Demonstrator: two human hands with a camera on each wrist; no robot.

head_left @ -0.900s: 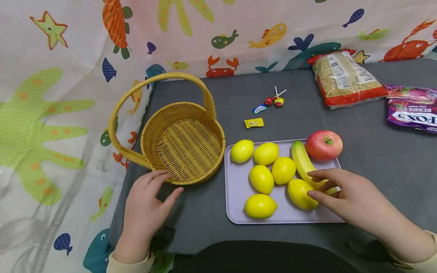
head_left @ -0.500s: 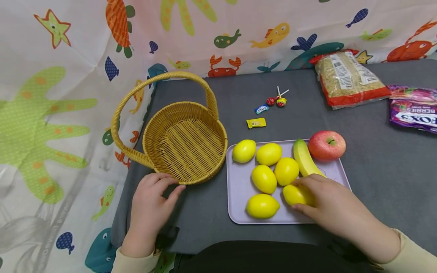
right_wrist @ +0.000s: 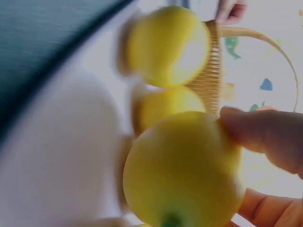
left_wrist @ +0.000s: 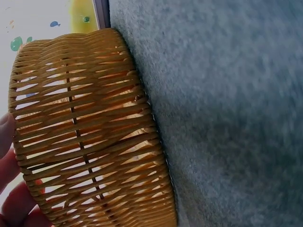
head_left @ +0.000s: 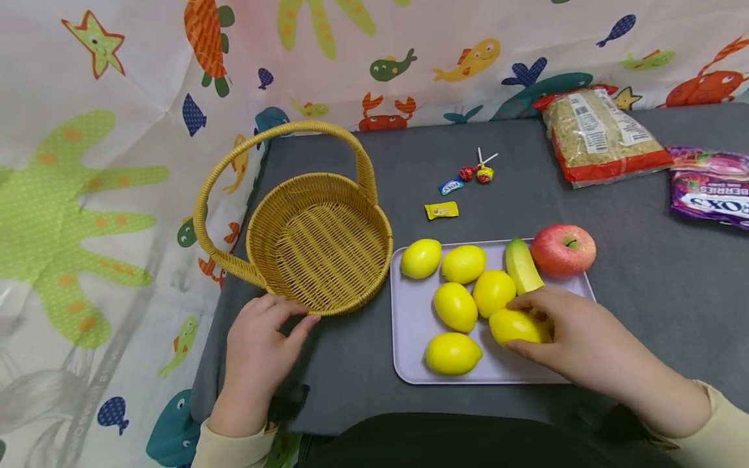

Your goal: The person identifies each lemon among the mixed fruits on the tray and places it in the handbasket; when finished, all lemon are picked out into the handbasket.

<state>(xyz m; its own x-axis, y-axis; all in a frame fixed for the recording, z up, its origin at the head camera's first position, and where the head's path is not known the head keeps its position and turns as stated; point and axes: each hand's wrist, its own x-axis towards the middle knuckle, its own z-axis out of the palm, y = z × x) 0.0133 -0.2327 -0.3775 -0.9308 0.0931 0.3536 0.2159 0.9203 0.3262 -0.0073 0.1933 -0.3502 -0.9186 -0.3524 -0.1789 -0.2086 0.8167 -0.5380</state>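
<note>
Lemon — at tray's four o'clock; right hand, fingers half-closed round it. Basket — left hand pinching rim at seven o'clock. Step: apparently gripping; next seemingly calls for steady pressure.

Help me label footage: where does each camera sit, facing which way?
Head: on the head, facing forward and down over the round tan wicker basket and rectangular lilac tray; left hand, right hand and cream fabric sleeves show.
Left wrist: on that wrist, facing the basket's side; left hand's fingers show.
Right wrist: on that wrist, facing a held oval yellow lemon; both hands show partly.
Head and right wrist share that lemon.
</note>
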